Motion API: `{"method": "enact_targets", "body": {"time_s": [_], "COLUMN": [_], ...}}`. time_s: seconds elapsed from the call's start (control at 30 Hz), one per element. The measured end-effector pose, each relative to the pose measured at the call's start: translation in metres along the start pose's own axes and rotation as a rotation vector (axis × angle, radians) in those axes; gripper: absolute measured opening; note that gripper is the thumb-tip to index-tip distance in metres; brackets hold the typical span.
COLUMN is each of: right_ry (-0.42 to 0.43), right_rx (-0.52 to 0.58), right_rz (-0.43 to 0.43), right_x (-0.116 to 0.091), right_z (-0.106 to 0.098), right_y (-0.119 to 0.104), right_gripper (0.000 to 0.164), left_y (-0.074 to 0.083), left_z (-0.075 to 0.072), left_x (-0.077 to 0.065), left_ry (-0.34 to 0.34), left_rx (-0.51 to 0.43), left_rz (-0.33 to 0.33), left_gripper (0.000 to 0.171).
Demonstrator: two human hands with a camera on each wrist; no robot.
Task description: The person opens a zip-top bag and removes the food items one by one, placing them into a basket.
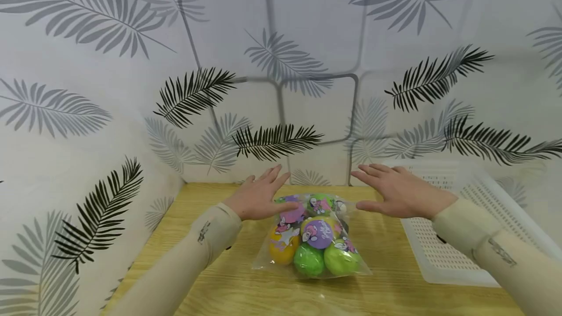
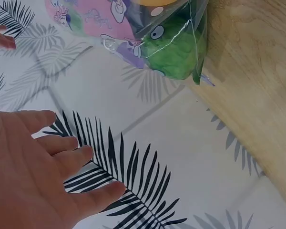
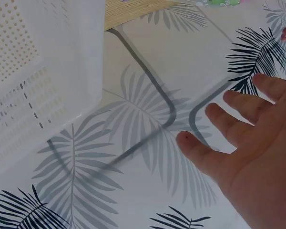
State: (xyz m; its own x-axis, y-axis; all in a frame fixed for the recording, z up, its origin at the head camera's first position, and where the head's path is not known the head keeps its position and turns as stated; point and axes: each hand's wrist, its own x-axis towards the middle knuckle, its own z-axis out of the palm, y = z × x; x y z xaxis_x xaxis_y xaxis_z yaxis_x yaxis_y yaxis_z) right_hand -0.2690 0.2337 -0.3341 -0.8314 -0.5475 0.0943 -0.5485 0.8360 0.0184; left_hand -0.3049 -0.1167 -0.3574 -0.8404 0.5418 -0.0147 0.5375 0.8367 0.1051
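Note:
A clear plastic bag of colourful balls (image 1: 319, 233) lies on the wooden table between my two hands, with orange, green and purple showing through and cartoon prints on it. My left hand (image 1: 259, 196) hovers near the bag's upper left, fingers straight and spread; its thumb overlaps the bag in the head view. Over to the right, my right hand (image 1: 397, 191) is held with fingers extended, its thumb pointing toward the bag. Neither palm holds anything in the left wrist view, where the left hand (image 2: 43, 167) shows, or in the right wrist view, where the right hand (image 3: 257, 133) shows.
A white perforated plastic basket (image 1: 414, 243) stands on the table at the right, partly behind my right forearm. The light wooden table (image 1: 210, 277) ends at the back against a white wall covering (image 1: 316, 111) printed with leaves.

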Motion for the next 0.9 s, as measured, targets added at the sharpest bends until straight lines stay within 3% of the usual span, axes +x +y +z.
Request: {"method": "enact_targets", "body": {"time_s": [0.2,0.43,0.6,0.7,0.8,0.9], "right_ry": [-0.069,-0.187,-0.244,-0.343,-0.454,-0.524], "right_rx": [0.077,0.256,0.284,0.266,0.247,0.246], "right_rz": [0.021,0.034,0.053,0.073,0.103,0.146], "right_x": [0.018,0.051,0.075,0.087,0.094,0.097], "right_z": [0.003,0.008,0.023,0.033,0.044,0.055], "right_y": [0.009,0.024,0.031,0.030,0.025,0.021], "right_gripper": [0.058,0.039,0.037,0.039,0.041,0.044], "left_y": [-0.012,-0.039,-0.057,-0.067,-0.072,-0.074], "left_z": [0.008,0.016,0.030,0.045,0.060,0.072], "left_x": [0.016,0.035,0.048,0.054,0.058,0.063], "left_ry": [0.010,-0.067,-0.159,-0.245,-0.315,-0.315], "left_rx": [-0.077,-0.229,-0.268,-0.322,-0.440,-0.561], "left_rz": [-0.064,-0.149,-0.205,-0.234,-0.242,-0.228], "left_gripper": [0.082,0.071,0.064,0.057,0.054,0.052]}}
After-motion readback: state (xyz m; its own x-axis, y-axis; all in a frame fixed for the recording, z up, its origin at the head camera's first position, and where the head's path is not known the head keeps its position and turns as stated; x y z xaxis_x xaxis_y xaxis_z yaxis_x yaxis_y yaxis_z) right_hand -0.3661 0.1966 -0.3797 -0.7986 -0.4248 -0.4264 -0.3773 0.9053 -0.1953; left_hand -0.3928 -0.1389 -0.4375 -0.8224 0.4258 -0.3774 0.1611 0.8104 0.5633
